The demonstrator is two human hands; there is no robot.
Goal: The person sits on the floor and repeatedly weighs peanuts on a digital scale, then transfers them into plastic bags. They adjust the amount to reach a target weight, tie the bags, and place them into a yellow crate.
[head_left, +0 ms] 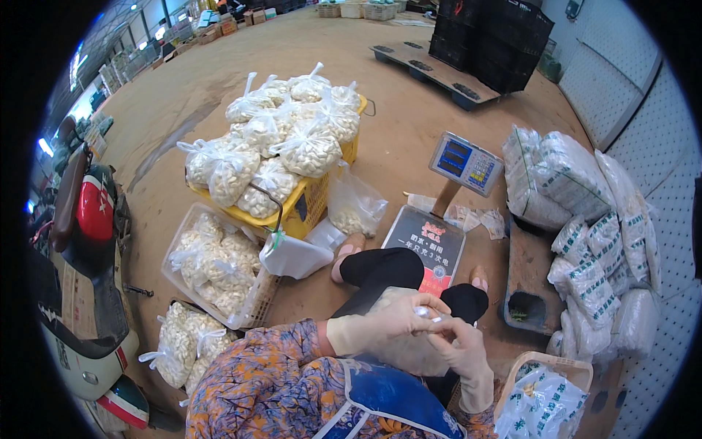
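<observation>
Left hand (pixel 387 317), right hand (pixel 468 359) nearly closed, pinching top of plastic bag (pixel 412 354).

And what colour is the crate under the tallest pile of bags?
The crate is yellow, best seen in the head view.

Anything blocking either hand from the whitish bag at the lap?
Nothing visible: the gloved left hand and right hand are already together at the top of the bag.

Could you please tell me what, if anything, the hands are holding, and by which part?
The gloved left hand and right hand together hold a whitish plastic bag by its gathered top.
</observation>
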